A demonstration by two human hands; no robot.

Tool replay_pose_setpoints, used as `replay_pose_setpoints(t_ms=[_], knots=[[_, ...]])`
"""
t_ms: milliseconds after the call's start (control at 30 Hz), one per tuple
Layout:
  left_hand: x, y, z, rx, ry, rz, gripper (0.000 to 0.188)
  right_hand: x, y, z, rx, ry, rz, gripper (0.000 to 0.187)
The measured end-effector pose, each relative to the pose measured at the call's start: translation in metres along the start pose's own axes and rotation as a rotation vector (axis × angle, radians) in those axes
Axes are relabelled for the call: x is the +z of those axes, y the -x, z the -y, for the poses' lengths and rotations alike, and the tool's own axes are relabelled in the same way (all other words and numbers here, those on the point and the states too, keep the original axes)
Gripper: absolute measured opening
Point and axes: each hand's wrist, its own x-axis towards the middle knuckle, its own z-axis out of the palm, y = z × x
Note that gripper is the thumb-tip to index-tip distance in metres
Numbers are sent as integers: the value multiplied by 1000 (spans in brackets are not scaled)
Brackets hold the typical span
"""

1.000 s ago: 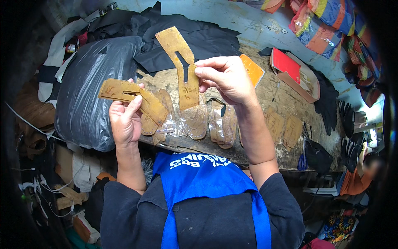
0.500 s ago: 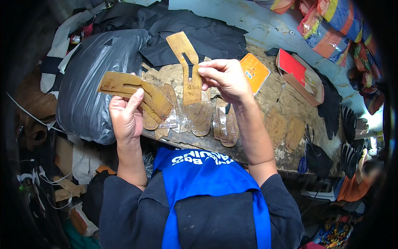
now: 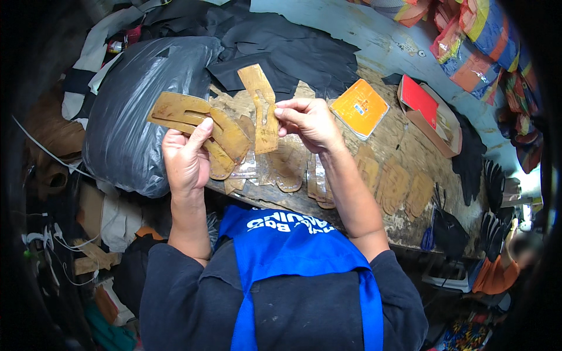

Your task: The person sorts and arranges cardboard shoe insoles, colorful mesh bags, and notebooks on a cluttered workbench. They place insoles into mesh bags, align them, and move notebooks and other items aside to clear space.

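My left hand (image 3: 186, 153) is closed round a small stack of stiff brown pattern pieces (image 3: 229, 133), with the thumb pressed on top. The upper piece is bent in outline and has a long slot cut in it. To its right, my right hand (image 3: 311, 124) pinches a single slotted pattern piece (image 3: 256, 82) by its right edge, held nearly upright with handwriting on its lower part. Both hands are raised above the near edge of the worktable. Below them lie more brown pattern pieces (image 3: 290, 172), some in clear plastic, partly covered by what I hold.
A full black plastic bag (image 3: 140, 117) stands left of my hands. Black leather sheets (image 3: 281, 41) cover the table's back. Right of my hands lie an orange notebook (image 3: 360, 108), a cardboard box (image 3: 430, 128) holding a red item, and several sole-shaped patterns (image 3: 392, 184) on the worn wooden table (image 3: 410, 228).
The single pattern piece in my right hand has come down and looks more foreshortened. My left hand keeps its stack, a little further right and higher. The whole view has shifted slightly.
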Motion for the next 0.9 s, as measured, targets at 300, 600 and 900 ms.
replay_pose_setpoints(t_ms=[300, 600, 900], knots=[[19, -5, 12, -51, 57, -11, 17, 23, -16, -77, 203, -165, -54, 15], [36, -6, 35, -145, 28, 39, 19, -1, 11, -12, 16, -38, -30, 30], [60, 2, 48, -147, -23, 136, 20, -2, 49, 24, -93, 175, -31, 26]])
